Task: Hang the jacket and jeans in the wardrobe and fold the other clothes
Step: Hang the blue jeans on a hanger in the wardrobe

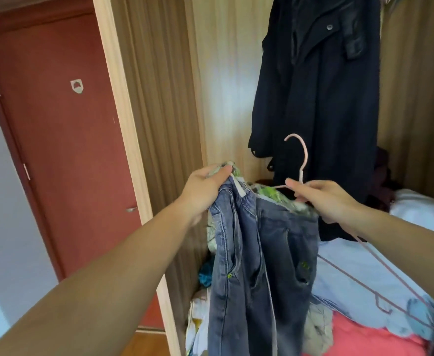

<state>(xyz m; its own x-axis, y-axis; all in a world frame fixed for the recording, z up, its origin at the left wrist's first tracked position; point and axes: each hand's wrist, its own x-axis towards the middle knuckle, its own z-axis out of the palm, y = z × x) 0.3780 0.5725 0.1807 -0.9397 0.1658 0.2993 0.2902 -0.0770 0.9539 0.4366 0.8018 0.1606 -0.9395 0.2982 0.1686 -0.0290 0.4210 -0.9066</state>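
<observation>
— Now, what fills the upper right of the frame?
— A dark jacket [321,111] hanging in the wardrobe [164,98]; below centre, jeans [262,253] draped on a pink hanger [303,160].
— And the hands?
— Left hand [205,191] grips the waistband, fingers curled; right hand [323,199] pinches the hanger's neck.

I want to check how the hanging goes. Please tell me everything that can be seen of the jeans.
The jeans are faded blue denim with visible seams and pockets, hanging down limp in front of the open wardrobe. Their waist, with a pale green-patterned lining showing, is draped along a thin pink hanger. The left hand grips the waist at one end; the right hand holds the hanger near its neck at the other. The hook points up and is not on any rail yet.
</observation>
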